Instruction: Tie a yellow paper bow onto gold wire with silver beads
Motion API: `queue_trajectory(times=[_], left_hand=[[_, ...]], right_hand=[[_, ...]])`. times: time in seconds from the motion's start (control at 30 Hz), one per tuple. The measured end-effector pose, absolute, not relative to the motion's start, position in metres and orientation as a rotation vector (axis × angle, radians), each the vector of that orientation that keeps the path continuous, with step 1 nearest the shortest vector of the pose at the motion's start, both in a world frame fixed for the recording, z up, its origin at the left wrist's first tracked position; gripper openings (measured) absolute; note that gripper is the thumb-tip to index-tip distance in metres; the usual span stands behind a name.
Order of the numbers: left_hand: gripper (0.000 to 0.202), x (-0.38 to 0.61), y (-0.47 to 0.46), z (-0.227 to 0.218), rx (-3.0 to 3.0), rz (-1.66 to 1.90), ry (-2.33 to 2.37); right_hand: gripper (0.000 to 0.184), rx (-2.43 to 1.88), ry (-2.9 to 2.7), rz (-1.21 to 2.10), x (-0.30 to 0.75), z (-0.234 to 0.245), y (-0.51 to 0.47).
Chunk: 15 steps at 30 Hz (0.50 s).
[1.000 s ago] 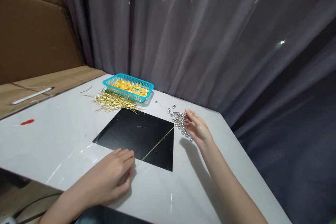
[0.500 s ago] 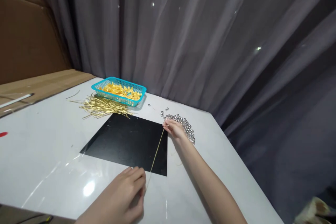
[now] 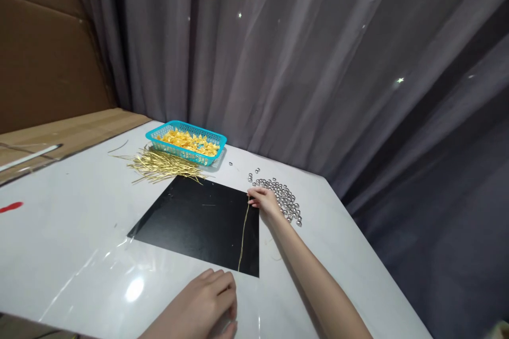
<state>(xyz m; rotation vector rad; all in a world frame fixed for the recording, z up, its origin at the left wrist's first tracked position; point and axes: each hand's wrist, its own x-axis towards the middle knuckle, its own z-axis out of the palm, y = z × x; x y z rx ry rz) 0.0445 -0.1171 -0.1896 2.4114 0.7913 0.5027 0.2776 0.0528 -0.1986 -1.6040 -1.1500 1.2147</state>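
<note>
A thin gold wire (image 3: 243, 235) runs across the right side of a black square mat (image 3: 199, 222) on the white table. My right hand (image 3: 263, 201) pinches the wire's far end, right beside a pile of several small silver beads (image 3: 284, 202). My left hand (image 3: 202, 307) rests near the table's front edge with fingers curled, at the wire's near end; what it grips is hidden.
A teal basket (image 3: 217, 140) of yellow pieces stands at the back, with a heap of gold wires (image 3: 161, 165) in front of it. Brown cardboard (image 3: 55, 132) with a white stick lies at the left. A grey curtain hangs behind; a red mark (image 3: 10, 206) is at far left.
My right hand left the bead pile and took the wire's far end at the mat's edge. The wire swung from diagonal to nearly straight. My left hand drew nearer to me.
</note>
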Motion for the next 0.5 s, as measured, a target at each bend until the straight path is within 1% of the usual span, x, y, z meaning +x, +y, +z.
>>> queue_trajectory(times=[0.13, 0.23, 0.37, 0.43, 0.5], left_hand=[[0.018, 0.047, -0.114, -0.212, 2.438, 0.635, 0.737], [0.015, 0.051, -0.116, -0.214, 2.485, 0.659, 0.703], [0.009, 0.045, -0.115, -0.187, 2.520, 0.600, 0.653], [0.009, 0.031, -0.107, -0.166, 2.434, 0.671, 0.700], [0.013, 0.009, -0.091, -0.145, 2.344, 0.792, 0.826]], right_hand=[[0.034, -1.662, -1.299, 1.044, 0.275, -0.201, 0.057], [0.033, -1.671, -1.433, 0.912, 0.269, -0.200, 0.059], [0.031, -1.648, -1.578, 0.762, 0.261, -0.193, 0.058], [0.031, -1.636, -1.609, 0.688, 0.264, -0.187, 0.057], [0.031, -1.635, -1.610, 0.608, 0.275, -0.180, 0.057]])
